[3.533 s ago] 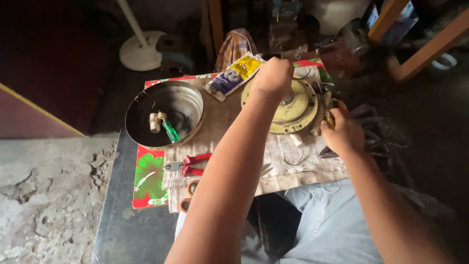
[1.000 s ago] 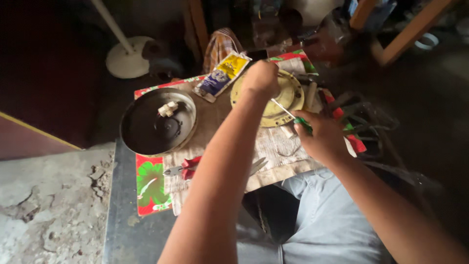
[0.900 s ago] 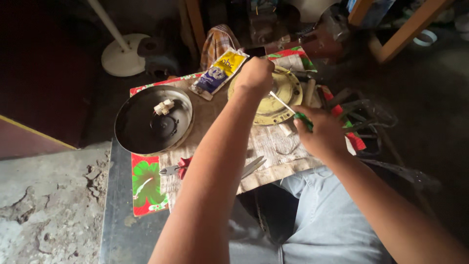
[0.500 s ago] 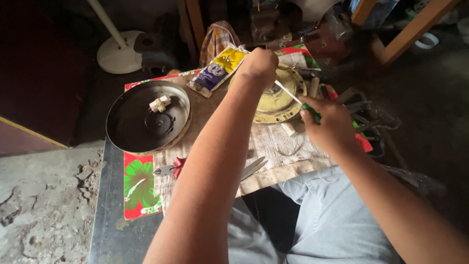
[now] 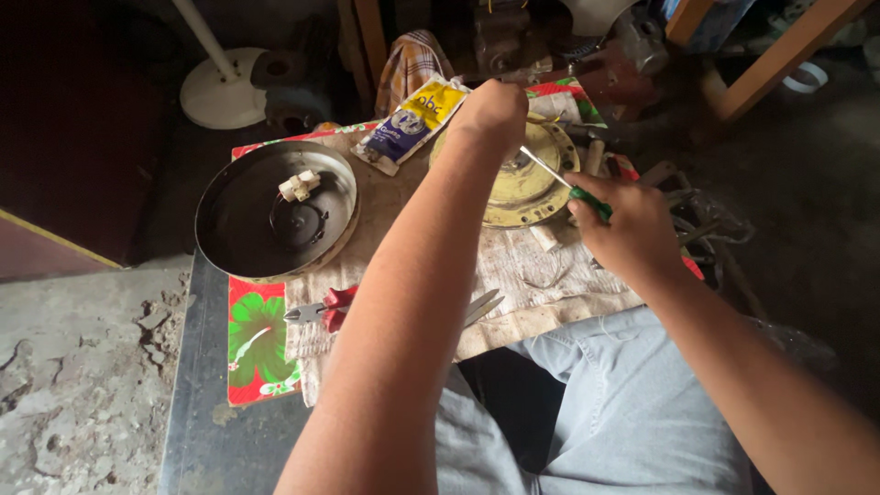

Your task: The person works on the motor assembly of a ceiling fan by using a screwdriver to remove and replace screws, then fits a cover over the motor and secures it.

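Beside floral cloth [image 5: 257, 339], yellow-blue sachet [image 5: 411, 123] lies near left hand [image 5: 495, 108].

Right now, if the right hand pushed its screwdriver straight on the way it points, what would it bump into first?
Probably the left hand on the round yellow metal part; the right hand aims the screwdriver there, though depth is unclear.

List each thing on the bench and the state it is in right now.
left hand: resting on the yellow round housing.
right hand: gripping the green-handled screwdriver.
green-handled screwdriver: tilted, tip at the housing.
yellow round housing: lying flat on the cloth.
dark metal dish: open side up, white connector inside.
red-handled pliers: lying flat, untouched.
sachet: lying flat.
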